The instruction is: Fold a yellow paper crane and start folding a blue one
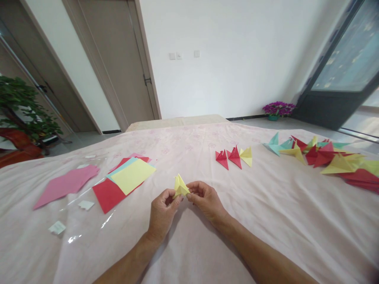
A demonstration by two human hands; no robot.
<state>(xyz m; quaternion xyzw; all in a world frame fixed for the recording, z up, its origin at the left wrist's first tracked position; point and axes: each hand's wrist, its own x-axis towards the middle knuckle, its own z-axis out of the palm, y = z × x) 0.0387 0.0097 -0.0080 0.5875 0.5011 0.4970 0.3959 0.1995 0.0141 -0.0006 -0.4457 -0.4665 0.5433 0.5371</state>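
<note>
Head-worn view, forward and down

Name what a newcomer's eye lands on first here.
Probably the yellow folded paper, held by the left hand and right hand near the centre. Next, the heap of red, yellow and teal folded pieces at far right, then the bright overlapping sheets at left.

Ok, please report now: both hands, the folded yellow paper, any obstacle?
Left hand and right hand: both pinching small folded yellow paper piece. Piece: pointed, partly hidden. In the way: nothing seen; flat yellow paper sheet lies apart, leftward.
</note>
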